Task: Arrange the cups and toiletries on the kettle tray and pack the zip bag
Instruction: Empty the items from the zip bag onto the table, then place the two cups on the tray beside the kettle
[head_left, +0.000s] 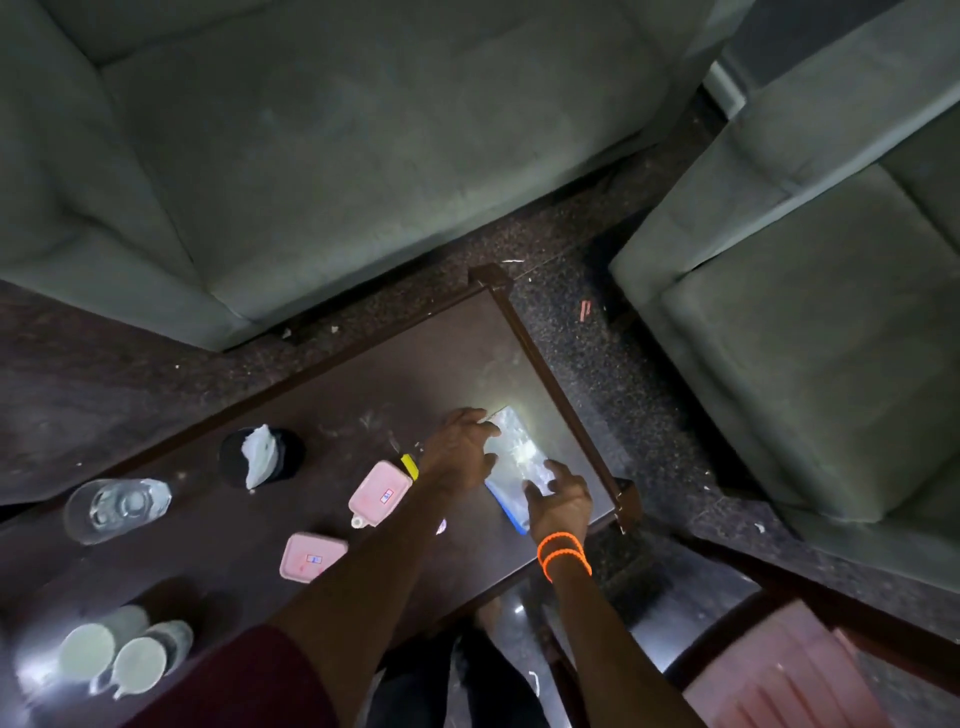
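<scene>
**Both hands on the zip bag, far end of the table**

Nearest the camera: two white cups (111, 657) stood at the near-left corner of the dark wooden table (395, 364), touching each other. Beyond them lay a clear glass (111, 506) on its side, and a black round holder (262, 457) with crumpled white tissue in it. Two pink lidded boxes (345, 527) sat mid-table, close together but apart.

The clear zip bag (519, 457) lay flat near the table's far-right edge (glare washed out the contents, can't tell what was inside). The left hand (460, 449) rested on the bag's left side, fingers spread, pressing down. The right hand (561, 501), orange bands on the wrist, pressed fingertips on the bag's near end by the blue zip strip; no pinch visible on either.

Farther out: grey-green sofa (311, 156) and armchair (810, 291) on speckled floor.
</scene>
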